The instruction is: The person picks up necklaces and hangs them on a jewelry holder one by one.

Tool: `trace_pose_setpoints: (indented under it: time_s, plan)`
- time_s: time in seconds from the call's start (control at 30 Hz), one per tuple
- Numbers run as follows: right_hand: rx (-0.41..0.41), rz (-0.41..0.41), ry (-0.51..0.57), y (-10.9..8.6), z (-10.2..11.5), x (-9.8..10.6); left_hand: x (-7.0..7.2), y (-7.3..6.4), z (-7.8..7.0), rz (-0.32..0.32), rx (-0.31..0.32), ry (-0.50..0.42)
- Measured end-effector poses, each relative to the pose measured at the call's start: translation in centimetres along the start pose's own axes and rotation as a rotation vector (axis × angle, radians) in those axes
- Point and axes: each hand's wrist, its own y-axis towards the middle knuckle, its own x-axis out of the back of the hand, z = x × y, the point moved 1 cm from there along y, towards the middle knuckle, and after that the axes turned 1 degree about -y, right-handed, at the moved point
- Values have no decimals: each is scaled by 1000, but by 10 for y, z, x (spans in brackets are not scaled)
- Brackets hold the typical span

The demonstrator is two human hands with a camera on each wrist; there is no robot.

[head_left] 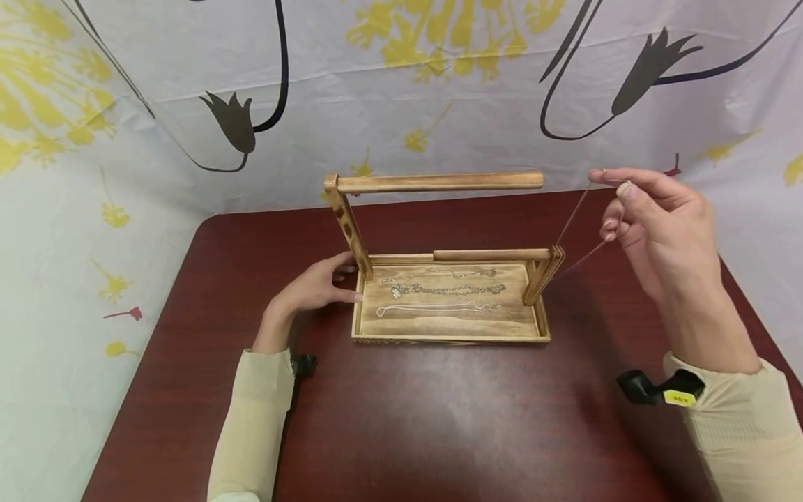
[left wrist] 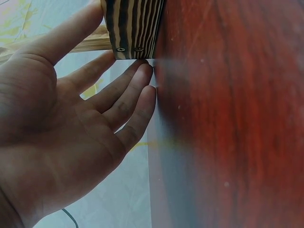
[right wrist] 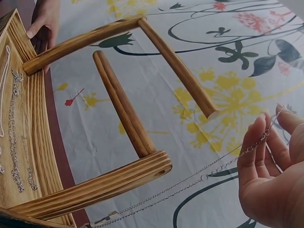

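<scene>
Behind the dark red table (head_left: 439, 418) hangs a white cloth (head_left: 326, 111) printed with yellow and grey flowers, and it also shows along both sides. On the table sits a wooden tray (head_left: 452, 325) with three silver chains (head_left: 464, 289) laid lengthwise on its floor, roughly side by side. From the tray's left end rises a taller post (head_left: 348, 226), carrying an upper bar (head_left: 439, 183) that reaches to the right. At the right end a shorter post (head_left: 543, 275) carries a lower bar (head_left: 492, 254) pointing left. This shorter post stands between the tray floor and the right hand (head_left: 671, 223). Each beige sleeve has a small black device at the wrist.

The necklace (right wrist: 204, 178) is held up by the right hand, pinched between thumb and fingers, to the right of the tray. Two strands slant from the fingers down and left towards the outer side of the shorter post; whether they touch it cannot be told. The left hand (head_left: 314, 284) rests against the tray's left end, thumb apart from the extended fingers, well away from the necklace. The two hands are far apart, with the tray between them.
</scene>
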Motion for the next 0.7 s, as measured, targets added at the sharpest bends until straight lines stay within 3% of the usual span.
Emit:
trace_pose_setpoints:
  time_s: [0.7]
  plan:
    - [-57,7,-36,22,-8,-14,0,0,2,0,-14,6]
